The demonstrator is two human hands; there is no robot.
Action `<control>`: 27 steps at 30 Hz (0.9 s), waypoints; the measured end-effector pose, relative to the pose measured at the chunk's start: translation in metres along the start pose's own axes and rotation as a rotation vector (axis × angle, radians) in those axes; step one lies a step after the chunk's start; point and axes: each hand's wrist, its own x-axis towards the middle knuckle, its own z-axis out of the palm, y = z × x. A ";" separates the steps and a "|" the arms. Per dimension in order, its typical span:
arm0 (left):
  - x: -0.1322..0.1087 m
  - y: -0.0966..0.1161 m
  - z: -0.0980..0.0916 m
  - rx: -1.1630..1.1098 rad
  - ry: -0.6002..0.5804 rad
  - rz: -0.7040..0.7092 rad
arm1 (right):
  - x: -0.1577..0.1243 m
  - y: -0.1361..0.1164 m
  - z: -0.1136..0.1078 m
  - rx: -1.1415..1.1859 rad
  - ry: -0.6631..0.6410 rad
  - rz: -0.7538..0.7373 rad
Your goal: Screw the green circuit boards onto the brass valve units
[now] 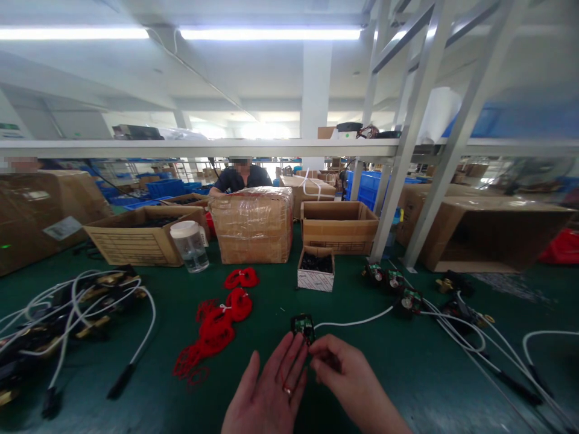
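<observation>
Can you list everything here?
Circuit unit: one, black-green, lower centre
Similar units: three, black-green, right
Wire bundles: several, red, left of centre
Cables: several, white, both sides
Fittings: several, brass, both sides
Small box: one, white, centre
Jug: one, clear, left
Cardboard boxes: several, brown, along back
Table: one, green, foreground
Crates: several, blue, background
Shelf: one, white, above boxes
Lights: two, white, ceiling
People: two, partly hidden, background
Left hand: one, bottom centre
Right hand: one, beside left hand

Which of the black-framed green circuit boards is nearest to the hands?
The black-framed green circuit board just beyond the fingers of the left hand; the similar boards lie farther right, clustered together.
</observation>
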 end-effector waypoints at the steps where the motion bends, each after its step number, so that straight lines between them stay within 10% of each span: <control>1: -0.001 0.000 0.001 0.084 0.048 0.021 | 0.000 -0.003 -0.001 -0.019 -0.003 0.001; 6: -0.002 0.011 0.018 0.830 0.304 0.136 | -0.002 -0.026 -0.013 -0.083 -0.113 -0.009; 11: 0.007 0.029 0.041 1.303 0.235 0.165 | 0.002 -0.045 -0.021 -0.153 -0.201 -0.104; 27: 0.027 0.021 0.038 1.168 0.223 -0.019 | 0.010 -0.039 -0.025 -0.114 -0.225 -0.064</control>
